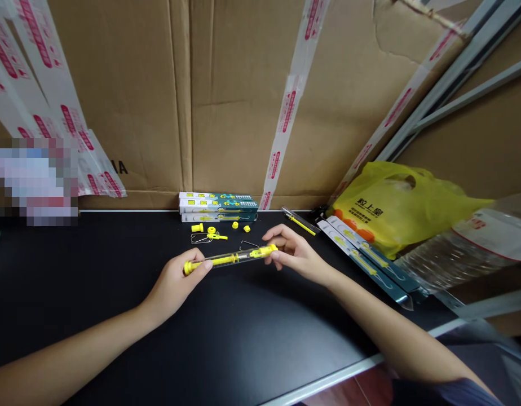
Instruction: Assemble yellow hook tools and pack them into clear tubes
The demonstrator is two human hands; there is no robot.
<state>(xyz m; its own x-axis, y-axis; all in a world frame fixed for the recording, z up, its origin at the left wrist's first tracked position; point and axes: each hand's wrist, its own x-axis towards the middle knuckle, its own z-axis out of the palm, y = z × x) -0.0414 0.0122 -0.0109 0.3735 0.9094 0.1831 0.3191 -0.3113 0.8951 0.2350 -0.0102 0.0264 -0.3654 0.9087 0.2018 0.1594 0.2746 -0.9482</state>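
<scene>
A clear tube spring scale (230, 259) with yellow inner parts is held almost level above the black table. My left hand (178, 282) is closed round its left end, the thumb lying along the tube by the yellow cap. At the other end, the fingers and thumb of my right hand (296, 254) pinch the yellow end piece. Just behind lie loose parts: a yellow plug (197, 228), a yellow ring (211, 230), a yellow pointer piece (218, 237), two small yellow caps (235, 225) and bent wire hooks (200, 238). One hook is partly hidden by the tube.
Stacked spring scale boxes (218, 207) stand against the cardboard wall (235, 113). Another clear tube with a yellow rod (300, 221) lies to their right. Farther right are two more boxes (362, 254), a yellow plastic bag (396, 197) and a large clear bottle (446, 256).
</scene>
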